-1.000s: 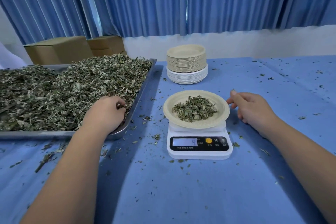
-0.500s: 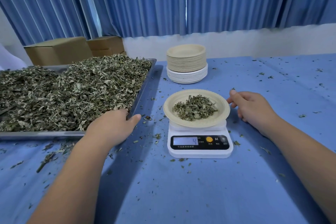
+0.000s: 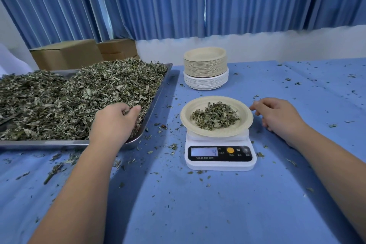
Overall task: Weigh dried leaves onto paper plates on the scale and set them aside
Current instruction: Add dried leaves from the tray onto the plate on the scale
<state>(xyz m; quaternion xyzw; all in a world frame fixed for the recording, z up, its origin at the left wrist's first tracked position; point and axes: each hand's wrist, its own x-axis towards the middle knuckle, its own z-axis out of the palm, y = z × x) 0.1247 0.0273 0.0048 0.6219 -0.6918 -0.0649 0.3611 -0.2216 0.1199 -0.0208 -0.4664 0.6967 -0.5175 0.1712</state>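
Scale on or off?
On: the scale has a lit display reading 4, with a paper plate of dried leaves on it.

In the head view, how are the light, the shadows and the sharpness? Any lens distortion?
Head view: the wide-angle lens tilts the curtains at the sides; soft, even light, with broad arm shadows on the cloth; no glare on the scale, its 4 reads clearly; the left hand, in the leaves, looks slightly smeared.

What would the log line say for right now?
left hand grips dried leaves in metal tray | right hand rests beside paper plate | scale reads 4
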